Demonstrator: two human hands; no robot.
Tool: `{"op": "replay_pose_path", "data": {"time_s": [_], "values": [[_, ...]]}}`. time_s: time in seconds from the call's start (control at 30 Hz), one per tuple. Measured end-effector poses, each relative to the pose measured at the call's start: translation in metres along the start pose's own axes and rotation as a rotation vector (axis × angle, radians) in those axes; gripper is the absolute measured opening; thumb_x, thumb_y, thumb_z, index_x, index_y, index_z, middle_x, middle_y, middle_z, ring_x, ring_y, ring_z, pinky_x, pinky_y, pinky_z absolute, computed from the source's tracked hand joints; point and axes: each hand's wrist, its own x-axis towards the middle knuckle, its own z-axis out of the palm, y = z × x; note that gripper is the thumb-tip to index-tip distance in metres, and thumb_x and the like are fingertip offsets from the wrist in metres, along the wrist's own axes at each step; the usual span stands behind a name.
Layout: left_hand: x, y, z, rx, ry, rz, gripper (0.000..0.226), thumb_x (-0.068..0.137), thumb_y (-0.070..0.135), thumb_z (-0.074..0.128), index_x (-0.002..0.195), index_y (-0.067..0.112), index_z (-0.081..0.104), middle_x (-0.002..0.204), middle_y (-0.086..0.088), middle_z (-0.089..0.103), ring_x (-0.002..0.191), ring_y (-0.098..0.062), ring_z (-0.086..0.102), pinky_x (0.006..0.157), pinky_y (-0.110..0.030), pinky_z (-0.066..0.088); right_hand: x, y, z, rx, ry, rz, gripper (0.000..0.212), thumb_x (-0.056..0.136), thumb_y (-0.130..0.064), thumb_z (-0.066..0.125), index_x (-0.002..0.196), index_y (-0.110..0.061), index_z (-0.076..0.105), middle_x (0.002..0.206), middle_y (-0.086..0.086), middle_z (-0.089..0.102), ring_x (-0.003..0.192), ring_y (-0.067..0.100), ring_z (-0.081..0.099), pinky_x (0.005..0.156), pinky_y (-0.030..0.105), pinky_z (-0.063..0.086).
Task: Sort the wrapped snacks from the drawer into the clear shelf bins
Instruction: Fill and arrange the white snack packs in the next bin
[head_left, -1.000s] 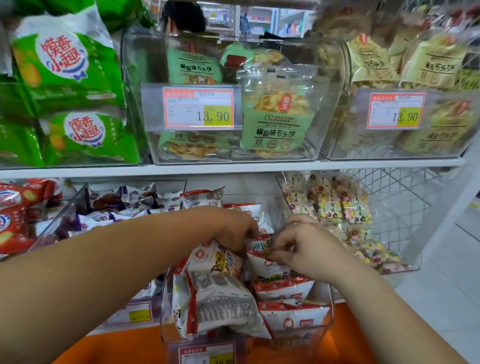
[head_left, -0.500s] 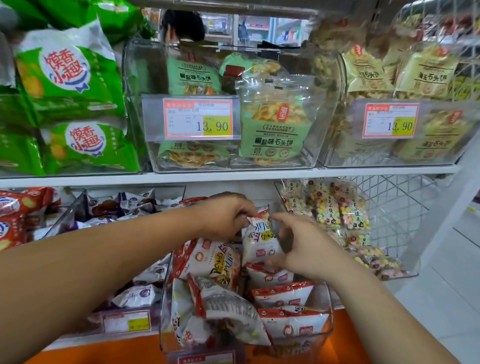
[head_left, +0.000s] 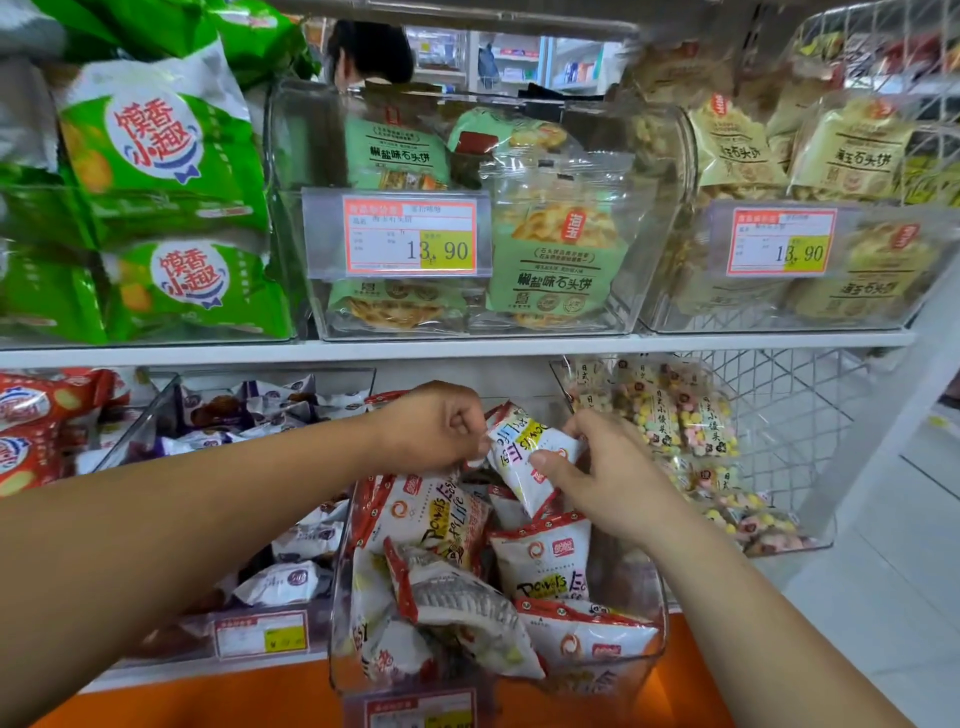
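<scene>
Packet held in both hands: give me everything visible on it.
The white snack packet is a puffed pillow pack of glossy film with red trim, dark lettering, a yellow patch and a red logo. It is tilted, print sideways to the camera. The left hand pinches its upper left edge; the right hand grips its right side, thumb on the front. It is held just above matching packets in the clear bin; whether it touches them cannot be told.

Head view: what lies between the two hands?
One red-and-white snack packet, tilted, pinched by the left hand and gripped by the right hand; head view shows it.
</scene>
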Motion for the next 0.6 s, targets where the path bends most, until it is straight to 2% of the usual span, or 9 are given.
{"op": "replay_pose_path", "data": {"time_s": [0.07,0.17,0.2,0.27,0.33,0.4,0.47,0.5,0.6], "values": [[-0.002,-0.002,-0.001,0.015,-0.131,0.029,0.005,0.092,0.014,0.075,0.093,0.019,0.073,0.079,0.012,0.074,0.068,-0.001,0.067,0.062,-0.022,0.053,-0.002,-0.002,-0.002,0.013,0.044,-0.038,0.029,0.09,-0.05,0.07,0.103,-0.032,0.051,0.097,-0.018,0.046,0.108,0.016,0.043,0.087,0.037,0.044],[-0.003,-0.001,0.001,0.278,-0.254,0.121,0.027,0.093,0.017,0.071,0.116,0.032,0.075,0.102,0.018,0.075,0.091,-0.001,0.069,0.08,-0.027,0.058,-0.003,-0.004,-0.005,0.049,0.111,-0.127,0.02,0.097,-0.039,0.065,0.107,-0.039,0.047,0.086,-0.015,0.054,0.09,0.017,0.053,0.074,0.037,0.048],[-0.003,-0.001,0.001,0.416,-0.254,0.158,0.025,0.094,0.025,0.068,0.117,0.035,0.074,0.105,0.017,0.074,0.092,-0.003,0.067,0.082,-0.029,0.057,-0.003,-0.004,-0.005,0.053,0.131,-0.14,0.019,0.099,-0.035,0.063,0.107,-0.039,0.046,0.088,-0.01,0.057,0.085,0.016,0.055,0.071,0.037,0.048],[-0.003,0.001,0.005,0.641,-0.195,0.246,0.02,0.094,0.039,0.061,0.108,0.033,0.074,0.1,0.014,0.073,0.09,-0.009,0.065,0.082,-0.033,0.056,-0.003,-0.004,-0.005,0.007,0.169,-0.148,0.022,0.099,-0.026,0.062,0.11,-0.037,0.047,0.106,-0.004,0.059,0.091,0.019,0.059,0.074,0.037,0.049],[-0.005,0.007,0.009,0.708,-0.191,0.266,0.024,0.094,0.038,0.057,0.114,0.035,0.071,0.103,0.011,0.073,0.093,-0.015,0.066,0.082,-0.037,0.057,-0.002,-0.007,-0.005,-0.044,0.153,-0.149,0.032,0.097,-0.022,0.066,0.117,-0.035,0.044,0.112,-0.002,0.061,0.098,0.023,0.061,0.073,0.034,0.046],[-0.007,0.012,0.015,0.641,-0.296,0.219,0.037,0.097,0.026,0.056,0.132,0.038,0.063,0.12,0.007,0.071,0.104,-0.019,0.065,0.088,-0.038,0.056,0.001,-0.013,-0.006,0.005,0.108,-0.082,0.046,0.093,-0.025,0.073,0.118,-0.034,0.036,0.116,-0.001,0.066,0.108,0.026,0.063,0.079,0.035,0.047],[-0.009,0.012,0.02,0.517,-0.381,0.176,0.049,0.096,0.015,0.051,0.139,0.039,0.056,0.131,0.004,0.066,0.113,-0.021,0.063,0.095,-0.041,0.055,0.006,-0.017,-0.009,0.099,0.083,0.011,0.051,0.089,-0.028,0.079,0.114,-0.031,0.035,0.129,0.0,0.067,0.12,0.026,0.061,0.094,0.038,0.05],[-0.009,0.01,0.02,0.432,-0.384,0.166,0.053,0.094,0.008,0.048,0.138,0.036,0.057,0.13,0.003,0.067,0.115,-0.02,0.063,0.096,-0.041,0.055,0.008,-0.018,-0.008,0.102,0.073,0.016,0.046,0.088,-0.027,0.079,0.115,-0.029,0.041,0.13,-0.001,0.067,0.122,0.025,0.061,0.099,0.039,0.05],[-0.017,0.004,0.014,0.182,-0.342,0.142,0.057,0.091,-0.012,0.042,0.132,0.019,0.065,0.119,0.002,0.074,0.113,-0.008,0.067,0.098,-0.037,0.055,0.013,-0.02,-0.005,-0.007,0.026,-0.125,0.037,0.091,-0.017,0.073,0.121,-0.035,0.062,0.118,-0.005,0.068,0.114,0.023,0.062,0.099,0.041,0.05]]}}
